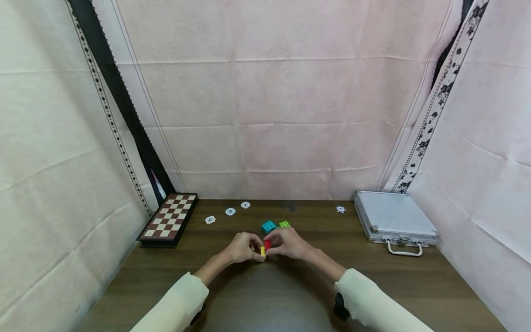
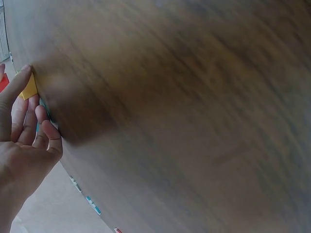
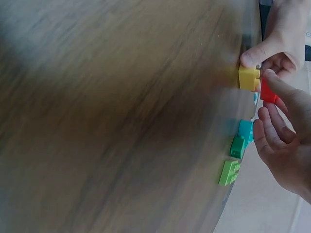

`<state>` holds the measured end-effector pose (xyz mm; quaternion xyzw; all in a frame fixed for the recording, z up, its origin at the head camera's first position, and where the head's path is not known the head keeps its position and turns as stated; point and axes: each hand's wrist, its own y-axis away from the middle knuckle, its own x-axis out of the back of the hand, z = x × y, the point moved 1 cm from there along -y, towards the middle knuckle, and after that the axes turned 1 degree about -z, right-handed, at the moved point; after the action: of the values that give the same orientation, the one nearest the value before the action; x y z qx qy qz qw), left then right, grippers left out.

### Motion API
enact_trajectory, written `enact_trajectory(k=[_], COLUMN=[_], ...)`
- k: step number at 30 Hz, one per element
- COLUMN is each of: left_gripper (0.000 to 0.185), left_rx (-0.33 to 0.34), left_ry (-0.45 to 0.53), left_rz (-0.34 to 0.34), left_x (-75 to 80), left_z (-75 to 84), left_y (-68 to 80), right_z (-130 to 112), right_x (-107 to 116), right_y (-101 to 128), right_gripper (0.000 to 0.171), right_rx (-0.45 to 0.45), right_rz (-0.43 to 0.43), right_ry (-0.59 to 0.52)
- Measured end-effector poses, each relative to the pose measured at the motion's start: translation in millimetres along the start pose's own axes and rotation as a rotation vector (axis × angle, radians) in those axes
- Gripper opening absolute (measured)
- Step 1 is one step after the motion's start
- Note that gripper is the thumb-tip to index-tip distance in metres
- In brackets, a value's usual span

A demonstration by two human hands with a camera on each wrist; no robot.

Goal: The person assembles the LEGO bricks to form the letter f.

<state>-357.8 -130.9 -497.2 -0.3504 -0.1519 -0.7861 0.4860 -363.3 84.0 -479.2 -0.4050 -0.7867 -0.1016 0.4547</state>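
Over the middle of the table my left hand pinches a yellow toy building brick between thumb and fingers. Facing it, my right hand pinches a red brick by its sides. The two bricks are close together, with the yellow one's studs pointing toward the red one in the right wrist view. Just beyond the hands lie a blue brick and a lime green brick. A darker green brick shows beside the blue one in the right wrist view.
A chessboard lies at the left edge of the wooden table. Several poker chips are spread along the back, with one chip farther right. A silver case lies at the right. Pale cloth hangs around the table.
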Motion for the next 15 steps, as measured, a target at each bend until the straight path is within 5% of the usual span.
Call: enact_trajectory(k=[15], left_gripper=[0.025], left_rx=[-0.003], left_ry=[-0.019], left_rz=[-0.014], left_x=[1.1], left_z=[-3.3], left_y=[0.4], right_z=[-5.6], right_x=[-11.2], right_y=[-5.9], right_gripper=[0.032], right_rx=[-0.007], right_rz=[0.011], right_ry=[0.008])
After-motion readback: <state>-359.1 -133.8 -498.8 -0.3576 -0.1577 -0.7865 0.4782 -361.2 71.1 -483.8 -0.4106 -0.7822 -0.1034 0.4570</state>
